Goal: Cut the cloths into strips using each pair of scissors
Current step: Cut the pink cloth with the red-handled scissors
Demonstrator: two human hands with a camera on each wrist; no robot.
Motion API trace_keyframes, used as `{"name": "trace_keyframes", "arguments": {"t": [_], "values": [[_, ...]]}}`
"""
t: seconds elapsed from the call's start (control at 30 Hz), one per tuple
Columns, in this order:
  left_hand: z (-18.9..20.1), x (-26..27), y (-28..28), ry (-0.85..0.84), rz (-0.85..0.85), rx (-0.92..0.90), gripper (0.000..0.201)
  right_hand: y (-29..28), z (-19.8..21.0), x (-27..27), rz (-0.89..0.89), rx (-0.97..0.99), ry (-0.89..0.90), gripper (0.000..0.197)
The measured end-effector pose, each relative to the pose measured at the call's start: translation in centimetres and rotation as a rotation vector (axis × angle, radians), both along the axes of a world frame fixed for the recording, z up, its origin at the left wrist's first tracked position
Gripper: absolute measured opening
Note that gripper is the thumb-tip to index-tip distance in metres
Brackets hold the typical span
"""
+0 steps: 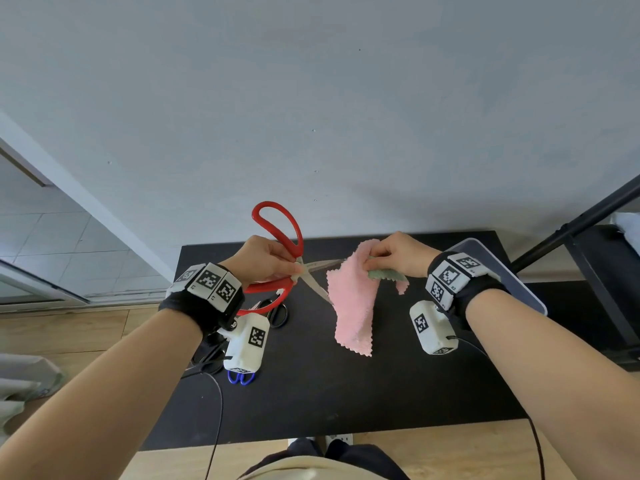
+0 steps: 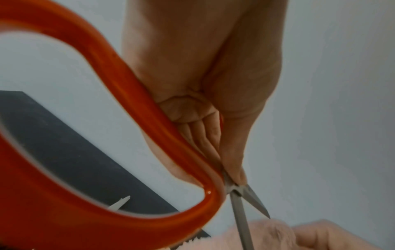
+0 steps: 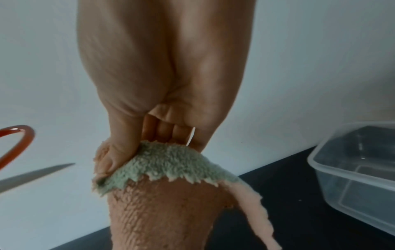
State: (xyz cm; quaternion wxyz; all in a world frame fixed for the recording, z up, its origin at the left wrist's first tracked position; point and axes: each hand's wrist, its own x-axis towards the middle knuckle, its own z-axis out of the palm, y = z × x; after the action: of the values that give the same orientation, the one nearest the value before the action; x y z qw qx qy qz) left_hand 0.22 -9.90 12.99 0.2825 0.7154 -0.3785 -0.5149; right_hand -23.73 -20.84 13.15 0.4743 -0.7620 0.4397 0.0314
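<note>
**Red scissors open wide, pink cloth lined up for the cut**

Starting left of the pink cloth: the left hand (image 1: 265,259) is curled round the red scissors (image 1: 277,244) close to the pivot, one big loop standing up above the knuckles, the other hanging below the wrist. Blades are spread, tips aimed rightwards at the cloth, one running roughly level, the other angling down to touch the cloth's left edge. Long axis: loops left, tips right. Below that wrist, black-handled scissors (image 1: 278,313) and blue-handled scissors (image 1: 240,377) lie waiting on the tabletop (image 1: 346,393).

Now the pink cloth (image 1: 351,306) itself, hanging in the air above the tabletop, long axis running down and slightly right, zigzag hem at the bottom. The right hand (image 1: 398,252) pinches its upper edge, with a green cloth (image 1: 386,274) clamped in the same grip, and a narrow pink strip dangles just right of the main sheet.

To do this well, I'd say: keep the top edge taut, feed it deep into the open blades, and cut parallel to the cloth's long side so the strip stays even. Watch those pinching fingers near the blade line.

Right of the cloth, a clear plastic container (image 3: 350,170) sits on the tabletop.
</note>
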Motion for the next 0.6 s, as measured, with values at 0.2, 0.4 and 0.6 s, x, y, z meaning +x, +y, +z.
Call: {"name": "trace_keyframes", "arguments": {"t": [0.2,0.4,0.6], "values": [[0.3,0.1,-0.1,0.177,0.147,-0.001,0.023,0.9,-1.0,-0.3,-0.022,-0.074,-0.021,0.011],[-0.2,0.0,-0.4,0.310,0.394,-0.001,0.025,1.9,-1.7,0.8,0.085,-0.178,0.176,0.039],[0.1,-0.4,-1.0,0.440,0.525,0.003,0.032,2.8,-1.7,2.2,0.031,-0.359,0.315,0.025]]}}
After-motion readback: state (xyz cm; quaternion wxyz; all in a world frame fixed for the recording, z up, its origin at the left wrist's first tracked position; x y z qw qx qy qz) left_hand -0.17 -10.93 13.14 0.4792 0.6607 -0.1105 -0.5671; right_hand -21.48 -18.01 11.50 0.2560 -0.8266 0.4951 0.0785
